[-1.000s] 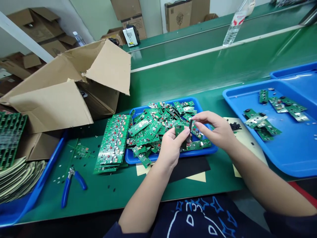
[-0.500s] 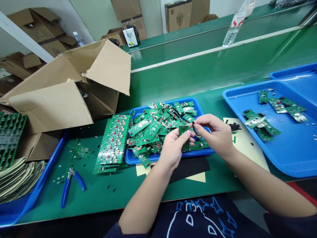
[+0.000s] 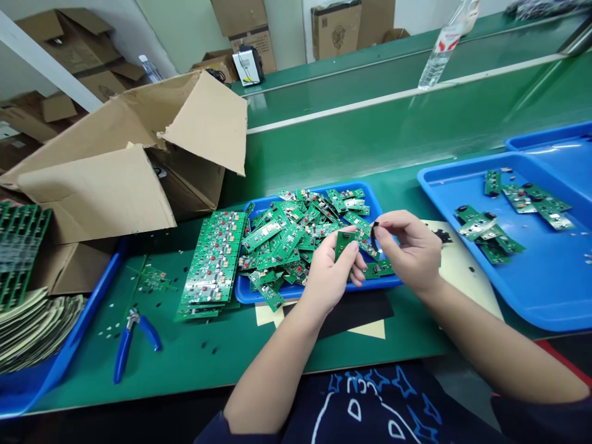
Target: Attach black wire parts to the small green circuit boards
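Between the thumb and fingers of my left hand (image 3: pixel 329 269) is a small green circuit board (image 3: pixel 343 242). My right hand (image 3: pixel 409 250) pinches a thin black strip (image 3: pixel 374 239) by its upper end, just right of that board and apart from it. Beneath both hands a blue tray (image 3: pixel 243 296) is heaped with small circuit boards (image 3: pixel 287 237). On its left lies a stack of unsplit circuit board panels (image 3: pixel 213 262). Small black pieces (image 3: pixel 444 236) sit on a pale yellow sheet (image 3: pixel 467 277) beyond my right hand.
Blue-handled cutters (image 3: pixel 134 339) lie at the left among scraps. An open cardboard box (image 3: pixel 97 197) stands behind them. At the right, a larger blue tray (image 3: pixel 522 296) holds several boards. A black sheet (image 3: pixel 358 314) lies before the heaped tray. A water bottle (image 3: pixel 439 58) stands at the back.
My right hand has moved slightly right, away from the board, and the black strip now shows more plainly. My left hand has tilted the board and shifted a little right.
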`<state>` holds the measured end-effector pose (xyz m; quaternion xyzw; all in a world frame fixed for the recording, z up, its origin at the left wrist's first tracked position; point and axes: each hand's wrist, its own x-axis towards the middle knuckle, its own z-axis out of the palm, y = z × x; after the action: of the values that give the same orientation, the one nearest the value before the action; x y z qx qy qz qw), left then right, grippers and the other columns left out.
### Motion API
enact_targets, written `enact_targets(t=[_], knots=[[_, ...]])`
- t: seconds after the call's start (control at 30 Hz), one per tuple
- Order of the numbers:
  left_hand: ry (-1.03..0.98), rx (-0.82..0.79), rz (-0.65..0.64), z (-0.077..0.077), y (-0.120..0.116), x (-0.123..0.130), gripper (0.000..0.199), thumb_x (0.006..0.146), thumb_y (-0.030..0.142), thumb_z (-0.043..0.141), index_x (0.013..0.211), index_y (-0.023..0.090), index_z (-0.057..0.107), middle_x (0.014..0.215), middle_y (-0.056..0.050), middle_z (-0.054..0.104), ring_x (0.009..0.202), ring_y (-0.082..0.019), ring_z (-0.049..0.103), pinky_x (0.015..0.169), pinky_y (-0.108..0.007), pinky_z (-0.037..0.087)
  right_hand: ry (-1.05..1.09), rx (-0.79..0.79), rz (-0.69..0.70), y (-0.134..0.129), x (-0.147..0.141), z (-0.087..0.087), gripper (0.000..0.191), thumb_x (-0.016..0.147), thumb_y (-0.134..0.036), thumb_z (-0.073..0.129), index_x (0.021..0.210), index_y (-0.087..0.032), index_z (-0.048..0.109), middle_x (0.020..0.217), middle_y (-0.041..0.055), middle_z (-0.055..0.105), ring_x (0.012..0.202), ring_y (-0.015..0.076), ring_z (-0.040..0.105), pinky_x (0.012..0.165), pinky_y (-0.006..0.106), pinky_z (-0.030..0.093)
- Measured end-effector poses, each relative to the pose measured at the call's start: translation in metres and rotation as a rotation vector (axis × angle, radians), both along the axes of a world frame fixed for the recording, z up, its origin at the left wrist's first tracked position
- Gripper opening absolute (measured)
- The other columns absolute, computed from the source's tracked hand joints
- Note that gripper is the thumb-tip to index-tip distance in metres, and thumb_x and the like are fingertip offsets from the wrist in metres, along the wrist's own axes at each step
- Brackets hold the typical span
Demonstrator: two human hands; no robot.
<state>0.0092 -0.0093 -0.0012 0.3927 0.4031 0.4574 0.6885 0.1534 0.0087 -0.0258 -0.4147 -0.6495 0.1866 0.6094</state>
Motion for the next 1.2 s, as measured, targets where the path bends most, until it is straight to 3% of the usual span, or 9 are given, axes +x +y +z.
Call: enact_targets(t=[0.13, 0.23, 0.37, 0.73, 1.2], knots=[[-0.025, -0.011, 0.047, -0.0022, 0.0013, 0.0013, 0.038, 0.081, 0.029, 0.056, 0.116, 0.014, 0.049, 0.062, 0.004, 0.054, 0.049, -0.008, 0.052, 0.044, -0.018, 0.045, -0.055, -0.036, 0.042, -0.0009, 0.0035, 0.0042, 0.007, 0.084, -0.016, 0.055, 0.086, -0.023, 0.055, 0.080, 0.0037, 0.058, 0.071, 0.0165, 0.058, 0.062, 0.030, 0.050], [-0.050, -0.006, -0.004, -0.0040, 0.0013, 0.0027, 0.036, 0.081, 0.030, 0.053, 0.112, 0.013, 0.053, 0.063, 0.002, 0.054, 0.051, -0.009, 0.054, 0.045, -0.018, 0.046, -0.250, -0.024, 0.149, 0.0002, 0.0042, 0.0061, 0.006, 0.085, -0.017, 0.053, 0.082, -0.022, 0.054, 0.073, 0.0017, 0.058, 0.069, 0.0161, 0.058, 0.068, 0.032, 0.052], [0.003, 0.041, -0.060, -0.0060, 0.0009, 0.0034, 0.034, 0.082, 0.031, 0.049, 0.108, 0.010, 0.056, 0.064, 0.000, 0.057, 0.052, -0.011, 0.056, 0.045, -0.020, 0.047, -0.336, 0.033, 0.260, 0.0024, 0.0039, 0.0042, 0.010, 0.086, -0.014, 0.050, 0.080, -0.022, 0.052, 0.068, 0.0004, 0.056, 0.070, 0.0160, 0.059, 0.080, 0.036, 0.053], [0.167, 0.070, -0.070, -0.0079, 0.0008, 0.0021, 0.030, 0.084, 0.039, 0.048, 0.089, 0.011, 0.059, 0.060, 0.000, 0.056, 0.050, -0.011, 0.057, 0.045, -0.020, 0.050, -0.461, 0.055, 0.190, 0.0025, 0.0052, 0.0037, 0.008, 0.086, -0.017, 0.050, 0.079, -0.021, 0.051, 0.072, 0.0033, 0.060, 0.068, 0.0163, 0.059, 0.064, 0.029, 0.048], [0.187, 0.078, -0.047, -0.0090, 0.0008, 0.0026, 0.030, 0.085, 0.040, 0.048, 0.084, 0.012, 0.058, 0.063, 0.000, 0.059, 0.050, -0.010, 0.058, 0.043, -0.020, 0.050, -0.462, 0.062, 0.200, 0.0014, 0.0041, 0.0040, 0.006, 0.087, -0.017, 0.049, 0.082, -0.020, 0.052, 0.074, 0.0032, 0.060, 0.065, 0.0144, 0.057, 0.064, 0.028, 0.048]])
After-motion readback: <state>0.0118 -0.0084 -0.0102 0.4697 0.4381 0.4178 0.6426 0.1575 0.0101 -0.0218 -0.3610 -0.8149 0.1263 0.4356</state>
